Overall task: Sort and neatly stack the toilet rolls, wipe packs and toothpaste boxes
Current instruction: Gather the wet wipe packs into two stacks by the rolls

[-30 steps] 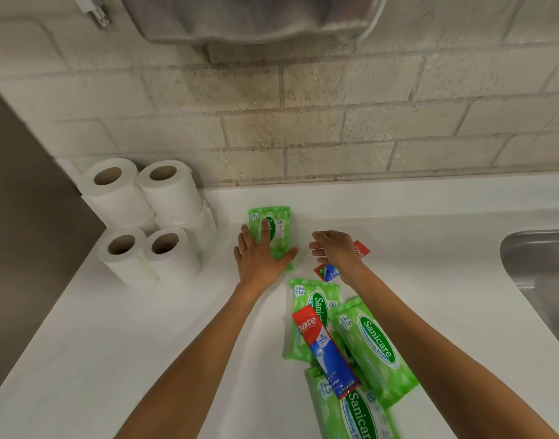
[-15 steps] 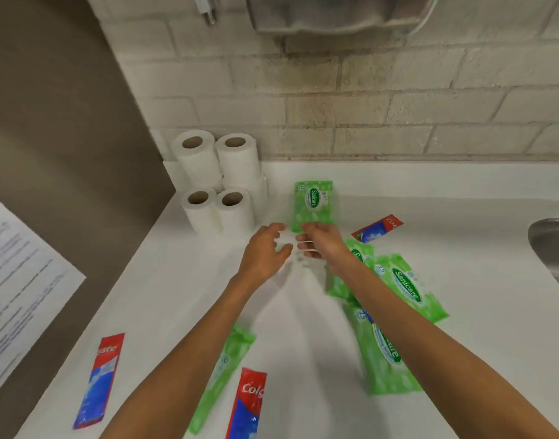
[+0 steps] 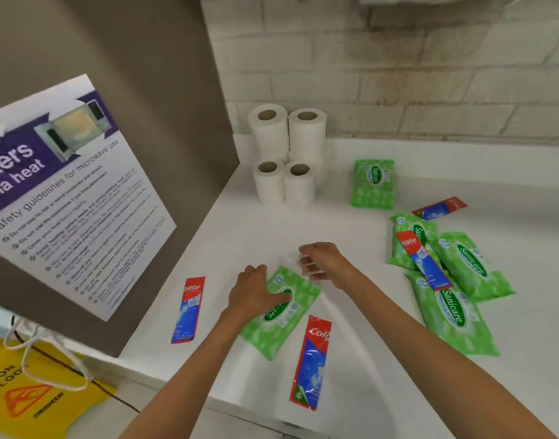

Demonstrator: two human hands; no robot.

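Observation:
Toilet rolls stand stacked in the back left corner of the white counter. One green wipe pack lies alone near the wall. Three more wipe packs are heaped at the right, with a toothpaste box across them and another box behind. My left hand grips a wipe pack near the front, thumb on its label. My right hand hovers by that pack's far corner, fingers loosely curled and holding nothing. Two toothpaste boxes flank this pack.
A brown side panel with a microwave safety poster closes the counter's left side. Below it are a white cable and a yellow wet floor sign. A brick wall runs along the back.
The view has swung left and down. Both hands drew back from the pack near the wall. My left hand has come down on the wipe pack near the counter's front.

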